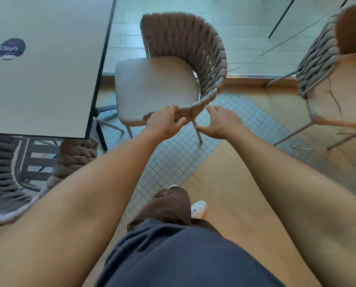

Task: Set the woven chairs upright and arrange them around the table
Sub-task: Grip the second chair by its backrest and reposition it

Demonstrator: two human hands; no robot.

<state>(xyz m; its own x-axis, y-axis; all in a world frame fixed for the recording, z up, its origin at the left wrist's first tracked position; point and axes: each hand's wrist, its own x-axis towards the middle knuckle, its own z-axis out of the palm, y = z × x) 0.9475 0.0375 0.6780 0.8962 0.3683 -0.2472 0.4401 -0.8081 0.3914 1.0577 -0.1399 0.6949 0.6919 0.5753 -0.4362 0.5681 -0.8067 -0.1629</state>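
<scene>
The left grip (166, 123) curls loosely around the near end of the woven backrest of an upright chair (158, 88), fingers over the rope rim and thumb below it, touching but not clamped tight. The right grip (220, 123) hangs just beside that same rim end, fingers spread and holding nothing. The chair stands ahead of both grips, its seat just right of the desk (49, 69) edge, which lies to the left of the left grip. A second woven chair (326, 79) stands well to the right of the right grip. A third woven chair (11, 177) sits below the desk's near edge, left of the left forearm.
</scene>
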